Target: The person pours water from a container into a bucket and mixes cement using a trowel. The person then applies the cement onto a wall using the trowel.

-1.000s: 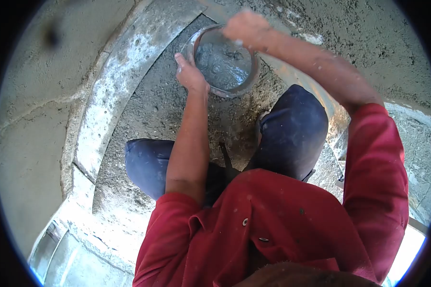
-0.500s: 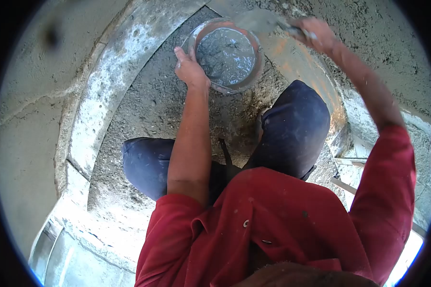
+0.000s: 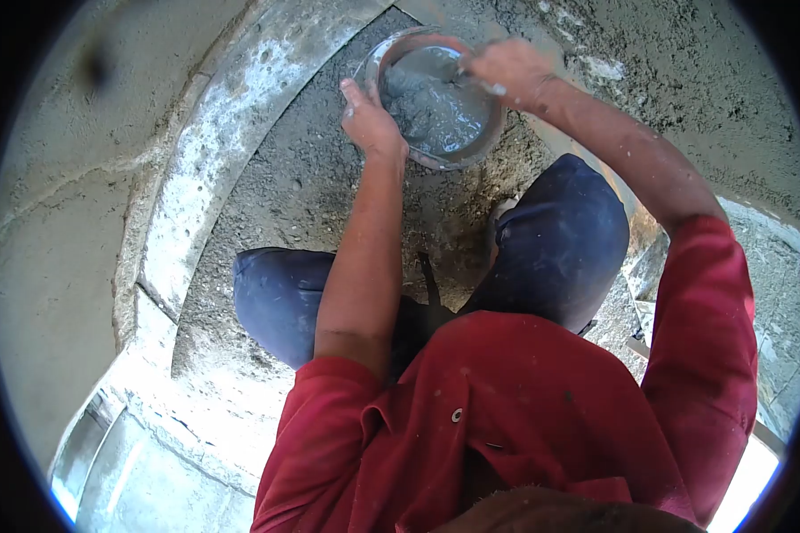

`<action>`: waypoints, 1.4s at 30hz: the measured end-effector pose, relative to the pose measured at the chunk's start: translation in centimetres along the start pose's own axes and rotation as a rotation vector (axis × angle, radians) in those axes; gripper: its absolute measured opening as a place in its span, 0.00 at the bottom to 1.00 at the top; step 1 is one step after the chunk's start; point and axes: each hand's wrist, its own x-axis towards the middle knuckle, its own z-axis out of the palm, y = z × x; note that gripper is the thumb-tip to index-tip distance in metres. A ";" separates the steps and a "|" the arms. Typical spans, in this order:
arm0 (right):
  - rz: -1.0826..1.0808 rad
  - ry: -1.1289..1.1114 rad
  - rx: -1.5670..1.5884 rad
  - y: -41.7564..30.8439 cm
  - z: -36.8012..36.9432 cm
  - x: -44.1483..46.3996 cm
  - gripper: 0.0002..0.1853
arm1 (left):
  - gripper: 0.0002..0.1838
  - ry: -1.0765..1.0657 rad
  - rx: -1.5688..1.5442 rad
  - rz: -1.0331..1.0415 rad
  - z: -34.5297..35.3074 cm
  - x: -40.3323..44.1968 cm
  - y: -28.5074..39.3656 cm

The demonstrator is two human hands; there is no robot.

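A round bucket [image 3: 484, 144] filled with wet grey mortar [image 3: 437, 120] stands on the rough ground in front of me. My left hand [image 3: 373, 123] is closed on the left side of its rim, thumb pointing up. My right hand [image 3: 509, 73] is wrapped round the handle of a trowel at the bucket's far right edge. The trowel's blade [image 3: 416, 73] reaches into the bucket over the mortar and is partly blurred by motion; the handle is mostly hidden by the fingers.
A curved, white-spattered board or edging [image 3: 206, 133] runs along the left. Beyond it lies a smooth grey mortar surface [image 3: 62, 258]. Rougher grey mortar [image 3: 711, 98] covers the right side. My bent knees [image 3: 556, 240] flank the gritty ground [image 3: 284, 200].
My right hand has swung left and down with the trowel, from beyond the bucket's right edge to inside it. The left hand keeps hold of the rim; the bucket appears slightly further right.
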 end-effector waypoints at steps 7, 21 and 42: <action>-0.062 0.025 0.055 1.6 -5.1 -4.2 0.13 | 0.43 -0.033 -0.056 -0.027 -0.9 1.0 -0.8; 0.188 -0.574 0.749 2.1 -3.9 -2.4 0.23 | 0.43 -0.077 -0.065 -0.042 -1.1 0.7 -0.6; -0.224 -0.067 -0.209 -5.3 -4.3 1.8 0.09 | 0.38 0.050 -0.058 0.062 -1.4 1.1 -1.5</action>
